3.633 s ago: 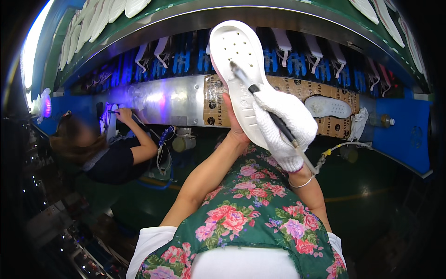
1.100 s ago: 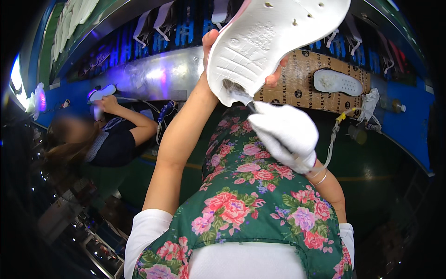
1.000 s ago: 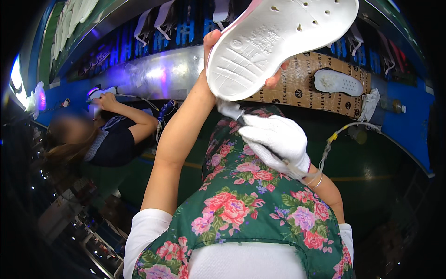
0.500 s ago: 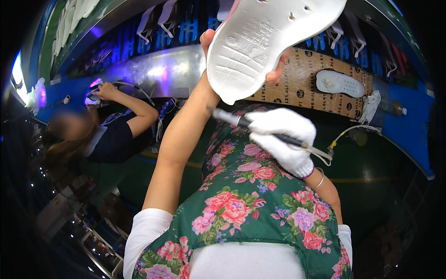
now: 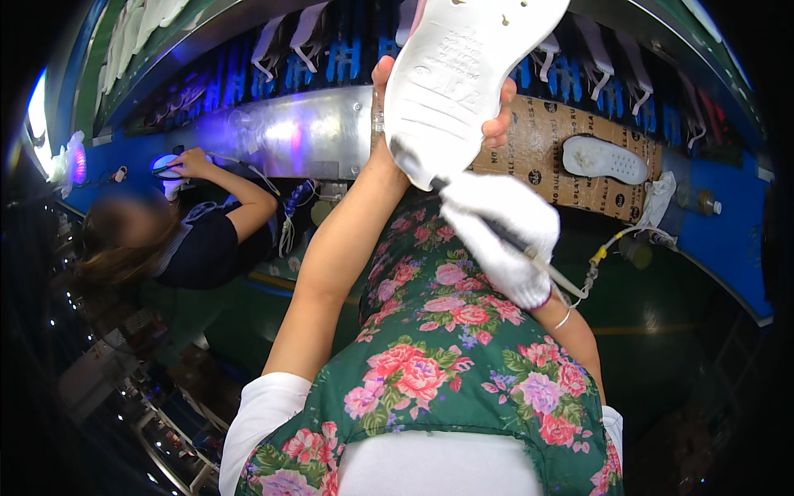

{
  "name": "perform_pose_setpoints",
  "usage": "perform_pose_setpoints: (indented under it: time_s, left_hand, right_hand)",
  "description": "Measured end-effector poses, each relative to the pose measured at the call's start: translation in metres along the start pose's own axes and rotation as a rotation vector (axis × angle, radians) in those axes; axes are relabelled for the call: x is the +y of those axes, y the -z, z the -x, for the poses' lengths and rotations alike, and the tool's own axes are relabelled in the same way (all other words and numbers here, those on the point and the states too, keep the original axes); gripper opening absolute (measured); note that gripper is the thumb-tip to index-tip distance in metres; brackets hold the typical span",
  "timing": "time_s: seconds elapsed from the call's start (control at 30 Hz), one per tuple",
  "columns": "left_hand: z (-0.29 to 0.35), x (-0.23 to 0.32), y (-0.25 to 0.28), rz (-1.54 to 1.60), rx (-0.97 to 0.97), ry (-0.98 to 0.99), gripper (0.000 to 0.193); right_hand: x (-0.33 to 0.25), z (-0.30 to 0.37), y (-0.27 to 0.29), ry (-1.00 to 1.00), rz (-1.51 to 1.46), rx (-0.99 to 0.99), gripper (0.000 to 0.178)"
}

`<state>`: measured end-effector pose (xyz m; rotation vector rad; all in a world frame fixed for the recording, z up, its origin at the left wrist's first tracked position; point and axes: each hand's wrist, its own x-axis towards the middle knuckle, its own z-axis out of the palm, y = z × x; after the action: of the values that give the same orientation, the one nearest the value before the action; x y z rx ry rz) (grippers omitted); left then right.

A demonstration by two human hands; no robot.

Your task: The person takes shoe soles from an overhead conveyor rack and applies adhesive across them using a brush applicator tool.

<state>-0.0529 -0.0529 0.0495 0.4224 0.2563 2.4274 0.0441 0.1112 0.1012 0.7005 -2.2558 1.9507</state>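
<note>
White shoe sole [image 5: 463, 74] was held up high, tread side toward the camera, gripped at its edges by the bare left hand [image 5: 488, 124]. A thin brush-like tool [image 5: 504, 236] was clasped in the gloved right hand [image 5: 500, 236], its tip touching the sole's lower end. Another white sole [image 5: 604, 159] lay on the brown board [image 5: 571, 132] behind.

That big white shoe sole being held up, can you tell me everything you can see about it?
The white moulded shoe sole looks like smooth foam or rubber, with raised patterns on its face and a few small holes near the top. It is held up high and tilted, its upper end cut off by the picture's edge. The bare left hand grips it from behind, fingers curling round both sides. The white-gloved right hand holds a thin tool to its lower end.
</note>
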Motion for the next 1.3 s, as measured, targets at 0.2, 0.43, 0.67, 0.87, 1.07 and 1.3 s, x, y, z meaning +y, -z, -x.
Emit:
perform_pose_setpoints:
  time_s: [0.2,0.43,0.67,0.87,1.07,1.3]
  left_hand:
    - [0.003,-0.002,0.004,0.080,-0.023,-0.074,0.111]
    - [0.021,-0.004,0.014,0.125,0.019,-0.042,0.106]
    - [0.042,-0.033,-0.002,0.135,0.354,-0.017,0.084]
    - [0.046,-0.039,-0.006,0.188,0.293,-0.004,0.087]
    - [0.052,-0.027,0.005,0.227,0.308,-0.031,0.088]
    - [0.036,-0.023,-0.005,0.373,0.295,-0.041,0.083]
  right_hand:
    - [-0.001,0.009,0.007,-0.423,-0.490,0.097,0.017]
    - [-0.002,0.007,0.025,-0.383,-0.415,-0.149,0.020]
    - [0.017,-0.058,0.072,0.187,0.267,0.023,0.015]
    - [0.034,-0.076,0.081,0.465,0.570,0.140,0.019]
    - [0.016,-0.011,0.026,0.378,0.330,-0.213,0.027]
    - [0.021,-0.060,0.054,0.278,0.319,0.097,0.023]
